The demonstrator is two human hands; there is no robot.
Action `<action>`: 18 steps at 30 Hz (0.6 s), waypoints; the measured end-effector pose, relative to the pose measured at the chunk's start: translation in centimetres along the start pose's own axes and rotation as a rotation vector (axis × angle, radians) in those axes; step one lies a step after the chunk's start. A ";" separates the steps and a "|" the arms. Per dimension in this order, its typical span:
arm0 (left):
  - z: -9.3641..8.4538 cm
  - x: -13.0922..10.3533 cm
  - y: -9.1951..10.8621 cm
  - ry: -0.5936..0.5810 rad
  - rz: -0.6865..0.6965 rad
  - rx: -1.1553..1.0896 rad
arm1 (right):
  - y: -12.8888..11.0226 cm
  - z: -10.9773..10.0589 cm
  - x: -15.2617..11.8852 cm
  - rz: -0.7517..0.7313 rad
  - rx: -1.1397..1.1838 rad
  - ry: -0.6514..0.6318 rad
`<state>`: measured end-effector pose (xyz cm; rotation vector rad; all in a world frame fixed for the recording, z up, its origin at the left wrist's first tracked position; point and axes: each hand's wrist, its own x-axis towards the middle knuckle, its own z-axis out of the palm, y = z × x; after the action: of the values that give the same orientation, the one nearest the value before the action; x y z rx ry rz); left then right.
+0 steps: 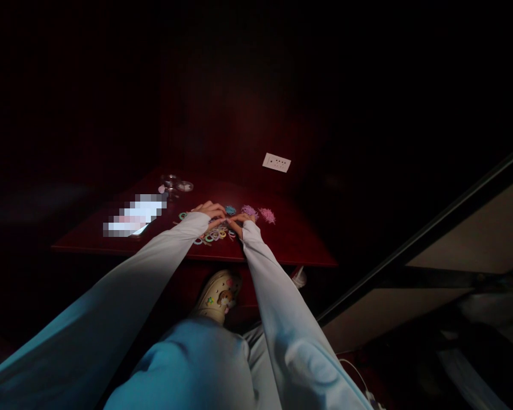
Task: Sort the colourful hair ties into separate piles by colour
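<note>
– Where are the hands placed?
– The left hand (208, 210) and the right hand (238, 221) are brought together over the near part of the red tabletop (299, 242), with the fingertips meeting or nearly so.

– Is anything gripped?
– That cannot be told: whatever may be pinched between the fingers is too small and dim to be made out. By the closeness of the tips, something fine could be steadied from both sides.

– And the coloured loops?
– A loose spread of mixed loops (216, 234) is laid right beneath and in front of the hands, probably so that any one can be reached easily.

– Why the separate heaps beyond?
– The blue heap (230, 210), the purple heap (248, 210) and the pink heap (267, 216) are set in a row, likely split so that the colours are not mixed.

– What is placed to the left?
– A lit screen (143, 214), blurred out, and clear containers (170, 181) behind it, presumably set aside so the hands are given room.
</note>
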<state>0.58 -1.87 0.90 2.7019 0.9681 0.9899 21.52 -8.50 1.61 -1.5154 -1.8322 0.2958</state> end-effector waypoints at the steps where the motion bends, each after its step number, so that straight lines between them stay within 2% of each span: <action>1: 0.0 0.0 0.1 0.000 0.000 0.006 | 0.2 0.1 0.1 -0.002 0.005 -0.001; 5: -0.5 -0.3 0.9 0.045 -0.024 0.036 | 0.8 0.3 0.7 0.027 0.014 0.052; 11: -1.4 -0.6 1.6 0.164 -0.157 0.094 | 1.6 0.0 2.7 0.151 -0.096 0.206; 15: -1.2 -0.5 1.0 0.194 -0.174 0.099 | 2.1 0.4 4.9 0.090 -0.124 0.258; 18: -1.0 -0.5 0.8 0.201 -0.182 0.084 | 2.0 0.8 6.1 0.067 -0.152 0.249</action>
<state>0.07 -2.90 1.64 2.5571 1.2931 1.2253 22.30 -2.09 2.18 -1.6394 -1.6397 -0.0035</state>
